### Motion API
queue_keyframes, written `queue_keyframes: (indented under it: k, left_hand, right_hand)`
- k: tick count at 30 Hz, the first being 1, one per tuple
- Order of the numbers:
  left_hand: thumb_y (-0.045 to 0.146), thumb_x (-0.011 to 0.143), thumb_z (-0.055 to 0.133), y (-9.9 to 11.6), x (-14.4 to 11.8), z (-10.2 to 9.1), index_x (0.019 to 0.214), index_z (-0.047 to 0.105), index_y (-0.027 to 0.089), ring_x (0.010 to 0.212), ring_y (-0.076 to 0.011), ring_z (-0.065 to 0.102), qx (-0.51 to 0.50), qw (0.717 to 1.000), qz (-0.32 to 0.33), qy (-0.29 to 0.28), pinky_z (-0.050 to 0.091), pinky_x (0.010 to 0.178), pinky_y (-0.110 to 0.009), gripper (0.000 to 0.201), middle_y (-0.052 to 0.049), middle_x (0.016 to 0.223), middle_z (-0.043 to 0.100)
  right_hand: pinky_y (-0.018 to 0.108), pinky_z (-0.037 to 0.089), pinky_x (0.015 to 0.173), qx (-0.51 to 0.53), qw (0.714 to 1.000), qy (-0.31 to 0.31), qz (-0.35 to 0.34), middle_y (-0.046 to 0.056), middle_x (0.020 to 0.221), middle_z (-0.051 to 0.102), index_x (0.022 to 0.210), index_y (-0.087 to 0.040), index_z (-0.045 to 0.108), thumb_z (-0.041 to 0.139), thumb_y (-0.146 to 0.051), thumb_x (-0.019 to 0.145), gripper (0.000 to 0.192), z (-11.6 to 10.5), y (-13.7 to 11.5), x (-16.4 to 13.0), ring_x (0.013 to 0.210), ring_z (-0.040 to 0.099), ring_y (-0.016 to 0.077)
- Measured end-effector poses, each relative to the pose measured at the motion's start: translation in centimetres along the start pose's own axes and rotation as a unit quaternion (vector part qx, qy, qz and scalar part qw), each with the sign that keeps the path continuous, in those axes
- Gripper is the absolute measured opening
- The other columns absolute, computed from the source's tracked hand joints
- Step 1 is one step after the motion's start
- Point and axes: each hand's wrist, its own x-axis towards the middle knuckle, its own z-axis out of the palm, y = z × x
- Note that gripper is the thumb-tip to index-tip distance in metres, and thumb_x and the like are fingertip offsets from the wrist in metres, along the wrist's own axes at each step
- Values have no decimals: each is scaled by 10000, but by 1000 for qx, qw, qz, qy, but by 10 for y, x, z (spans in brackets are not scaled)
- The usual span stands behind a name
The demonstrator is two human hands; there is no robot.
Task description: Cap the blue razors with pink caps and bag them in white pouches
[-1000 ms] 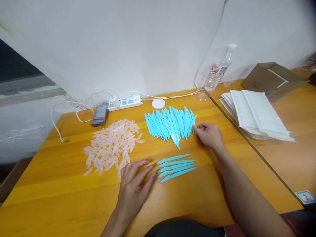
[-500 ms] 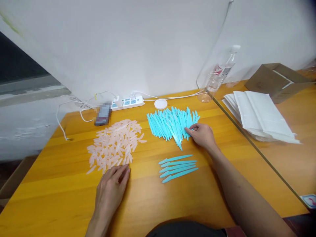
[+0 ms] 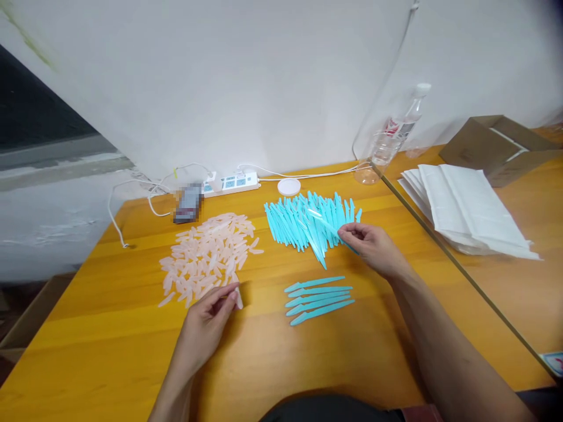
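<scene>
Centre of frame: pickup now apparently complete on both sides.
Left hand (image 3: 206, 325), seemingly empty earlier, pinches a pink piece (image 3: 238, 298) beside the pink pile (image 3: 206, 252); blue sticks (image 3: 320, 291) lie rowed at lower centre; right hand (image 3: 372, 245) pinches one blue stick (image 3: 328, 223), now raised over the blue pile (image 3: 288, 223).

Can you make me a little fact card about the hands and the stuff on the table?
Left hand: pinching a pale pink piece
Right hand: pinching a blue stick
Piles: pink pile, blue pile
Nearer the person: row of blue sticks
Back: power strip, round white disc, clear bottle
Far right: white packets, cardboard box
</scene>
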Motion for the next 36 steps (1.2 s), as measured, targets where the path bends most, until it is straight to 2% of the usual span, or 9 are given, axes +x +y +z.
queue_keyframes:
  k: [4, 7, 11, 17, 24, 27, 32, 34, 36]
  left_hand:
    - [507, 827, 736, 17, 12, 12, 1041, 736, 170, 729, -168, 710, -118, 991, -60, -3, 587, 726, -277, 399, -35, 793, 757]
    - [510, 781, 780, 28, 22, 20, 1012, 766, 167, 760, -173, 715, -139, 988, -67, -6, 589, 765, -279, 415, -47, 804, 772]
    - [490, 778, 796, 33, 36, 32, 1061, 767, 162, 841, -177, 733, -191, 976, -91, -44, 581, 845, -284, 434, -81, 926, 800]
    - [461, 762, 823, 28, 44, 53, 1034, 778, 155, 801, -165, 740, -193, 974, -119, -24, 579, 801, -253, 412, -79, 877, 803]
    - [473, 758, 810, 37, 33, 72, 998, 793, 146, 782, -199, 755, -172, 976, -125, -49, 596, 756, -276, 406, -92, 875, 808]
    - [429, 792, 788, 48, 24, 73, 1018, 797, 164, 802, -217, 755, -137, 984, -70, -90, 601, 757, -302, 349, -89, 923, 808]
    - [329, 885, 718, 57, -8, 66, 987, 803, 247, 753, -196, 709, 3, 987, 90, -133, 561, 678, -291, 155, -51, 889, 786]
    - [291, 906, 700, 55, -24, 70, 1029, 785, 274, 807, -205, 703, 45, 977, 161, -135, 547, 713, -313, 152, -54, 920, 776]
    - [250, 908, 696, 50, -37, 78, 1054, 769, 284, 844, -214, 691, 97, 961, 234, -113, 518, 760, -347, 167, -57, 927, 763]
  right_hand:
    - [278, 439, 691, 95, 983, -158, 23, 35, 789, 655, 872, -170, 634, 640, -606, 849, 436, 10, -5, -18, 724, 574, 157]
    - [256, 379, 576, 107, 964, -238, 61, -19, 657, 559, 843, -183, 564, 569, -619, 906, 440, 20, 1, -25, 586, 475, 116]
    - [242, 265, 525, 50, 974, -222, 21, -57, 660, 400, 799, -188, 514, 527, -570, 953, 412, 30, 11, -27, 579, 319, 91]
    - [250, 330, 607, 25, 976, -217, -25, -26, 773, 453, 898, -179, 551, 496, -513, 989, 350, 32, 15, -30, 685, 376, 114]
    - [248, 354, 619, -8, 973, -227, -49, -17, 785, 489, 884, -181, 560, 480, -500, 1000, 349, 38, 10, -34, 704, 405, 122]
    - [243, 357, 602, -2, 968, -244, -55, -14, 775, 508, 878, -183, 582, 507, -495, 990, 340, 36, 4, -39, 690, 418, 120]
    - [251, 295, 535, 3, 945, -327, -25, -35, 647, 459, 811, -189, 614, 582, -543, 935, 376, 13, -2, -43, 592, 382, 114]
    - [256, 282, 534, -7, 958, -285, -25, -35, 630, 437, 758, -189, 594, 583, -579, 920, 422, 3, 2, -40, 584, 362, 114]
    - [258, 272, 532, -26, 976, -213, -24, -34, 620, 423, 723, -190, 569, 553, -613, 921, 467, -3, 8, -35, 577, 345, 113]
